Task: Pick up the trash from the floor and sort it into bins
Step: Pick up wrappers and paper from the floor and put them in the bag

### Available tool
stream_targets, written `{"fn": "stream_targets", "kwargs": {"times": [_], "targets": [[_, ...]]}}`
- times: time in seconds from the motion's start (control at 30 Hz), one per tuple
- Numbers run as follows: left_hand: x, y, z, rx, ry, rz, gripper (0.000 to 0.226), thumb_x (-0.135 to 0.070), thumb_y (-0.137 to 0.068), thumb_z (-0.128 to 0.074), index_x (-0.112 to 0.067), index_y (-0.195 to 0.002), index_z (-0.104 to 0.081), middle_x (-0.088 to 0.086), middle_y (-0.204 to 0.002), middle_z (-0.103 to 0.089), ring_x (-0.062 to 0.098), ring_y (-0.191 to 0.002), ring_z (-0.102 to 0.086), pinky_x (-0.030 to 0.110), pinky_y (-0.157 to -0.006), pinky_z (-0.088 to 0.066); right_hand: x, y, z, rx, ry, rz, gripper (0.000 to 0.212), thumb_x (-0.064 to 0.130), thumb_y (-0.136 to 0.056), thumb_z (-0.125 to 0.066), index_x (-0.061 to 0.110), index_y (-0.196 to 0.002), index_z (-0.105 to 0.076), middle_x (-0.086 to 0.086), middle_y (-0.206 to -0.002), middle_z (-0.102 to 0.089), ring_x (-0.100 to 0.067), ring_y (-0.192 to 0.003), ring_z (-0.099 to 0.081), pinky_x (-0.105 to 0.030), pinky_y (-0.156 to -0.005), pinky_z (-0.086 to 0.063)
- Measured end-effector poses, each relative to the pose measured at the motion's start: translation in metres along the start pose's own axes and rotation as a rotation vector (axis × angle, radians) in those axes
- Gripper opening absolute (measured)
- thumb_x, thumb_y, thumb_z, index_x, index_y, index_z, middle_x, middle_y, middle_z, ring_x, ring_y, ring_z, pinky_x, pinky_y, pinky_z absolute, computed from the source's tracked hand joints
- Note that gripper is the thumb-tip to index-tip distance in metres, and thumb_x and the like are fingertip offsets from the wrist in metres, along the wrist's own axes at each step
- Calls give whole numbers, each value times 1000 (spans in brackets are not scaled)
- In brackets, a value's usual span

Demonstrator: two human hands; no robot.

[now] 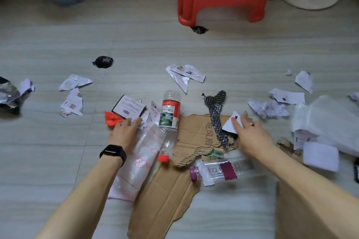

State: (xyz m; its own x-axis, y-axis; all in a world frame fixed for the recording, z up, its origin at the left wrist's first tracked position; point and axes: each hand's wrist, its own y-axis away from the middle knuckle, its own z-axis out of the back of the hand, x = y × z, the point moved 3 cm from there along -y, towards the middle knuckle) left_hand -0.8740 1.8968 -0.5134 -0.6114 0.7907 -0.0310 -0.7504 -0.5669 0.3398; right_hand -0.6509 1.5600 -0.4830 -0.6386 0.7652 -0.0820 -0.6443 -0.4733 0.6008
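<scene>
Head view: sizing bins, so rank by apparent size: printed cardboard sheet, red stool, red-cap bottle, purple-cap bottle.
1. Printed cardboard sheet, nearest the camera.
2. Red stool, farther, cropped.
3. Red-cap bottle, purple-cap bottle: alike; an arm partly hides the latter.

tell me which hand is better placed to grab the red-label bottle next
Left. The left hand lies right beside the red-label bottle, while the right hand is across the cardboard, on a white paper scrap.

Head-worn camera looks forward and down, near the floor (58,141).
</scene>
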Motion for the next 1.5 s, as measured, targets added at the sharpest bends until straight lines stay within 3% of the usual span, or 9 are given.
{"fn": "stream_targets", "kwargs": {"times": [0.2, 0.33, 0.47, 0.57, 0.77, 0.97, 1.23, 1.43, 1.5], "targets": [[-6, 28, 40, -8, -68, -79, 43, -33, -104, -37, -29, -147, -40, 3, -129, -63, 32, -108, -63, 38, -74, -49, -2, 27, 29, -100, 6, -5, 38, 5, -95, -39, 12, -133, -41, -9, -121, -60, -30, -92, -58, -38, -70, -45], [-6, 62, 74, -60, 113, 10, 36, -25, -103, -40, -20, -139, -39, 18, -113, -66, 41, -95, -63, 40, -70, -47, 2, 64, 52, -279, -15, -41, 20, 5, -99, -42, 14, -117, -44, 4, -72, -47, -11, -58, -41, -25, -49, -30], [4, 113, 123, -169, 400, 69, 40, -26, -101, -49, -10, -136, -40, 28, -103, -67, 48, -93, -62, 42, -71, -47, 30, 113, 95, -380, -231, 93, 12, 21, -106, -35, 16, -114, -43, -1, -69, -58, -17, -58, -54, -31, -44, -39], [22, 163, 160, -231, 503, 116, 37, -26, -96, -57, -15, -130, -49, 18, -100, -70, 40, -92, -65, 34, -68, -44, 62, 158, 129, -394, -394, 244, 18, 35, -104, -40, 20, -109, -49, -7, -78, -65, -27, -68, -61, -41, -63, -54], [77, 284, 219, -412, 629, 140, 8, -25, -87, -70, -27, -94, -67, -6, -83, -68, 16, -82, -65, 20, -69, -40, 143, 269, 190, -390, -566, 532, 17, 34, -97, -60, 26, -83, -56, -1, -82, -66, -20, -70, -60, -29, -57, -43], [152, 396, 226, -468, 650, 334, 13, -28, -83, -72, -35, -93, -67, -15, -82, -70, 7, -81, -64, 16, -68, -45, 236, 362, 216, -378, -501, 758, 10, 25, -95, -56, 18, -102, -54, -8, -93, -67, -27, -77, -64, -35, -62, -51], [207, 497, 172, -405, 591, 487, 17, -24, -84, -68, -29, -100, -70, -5, -96, -75, 17, -94, -67, 19, -67, -37, 359, 414, 154, -220, -574, 848, 7, 23, -93, -52, 16, -97, -53, -7, -96, -68, -25, -78, -64, -27, -56, -42], [220, 541, 124, -311, 581, 493, 26, -10, -80, -56, -35, -82, -59, -9, -86, -69, 16, -88, -62, 21, -70, -40, 422, 422, 78, -74, -637, 877, 22, 20, -94, -56, 19, -115, -62, -6, -104, -71, -28, -90, -66, -32, -74, -52], [219, 547, 114, -280, 599, 498, 28, -15, -81, -56, -33, -101, -62, -8, -98, -69, 16, -96, -62, 22, -79, -44, 435, 418, 64, -43, -642, 893, 18, 22, -92, -60, 22, -110, -64, -5, -101, -72, -30, -89, -67, -39, -77, -55]]}}
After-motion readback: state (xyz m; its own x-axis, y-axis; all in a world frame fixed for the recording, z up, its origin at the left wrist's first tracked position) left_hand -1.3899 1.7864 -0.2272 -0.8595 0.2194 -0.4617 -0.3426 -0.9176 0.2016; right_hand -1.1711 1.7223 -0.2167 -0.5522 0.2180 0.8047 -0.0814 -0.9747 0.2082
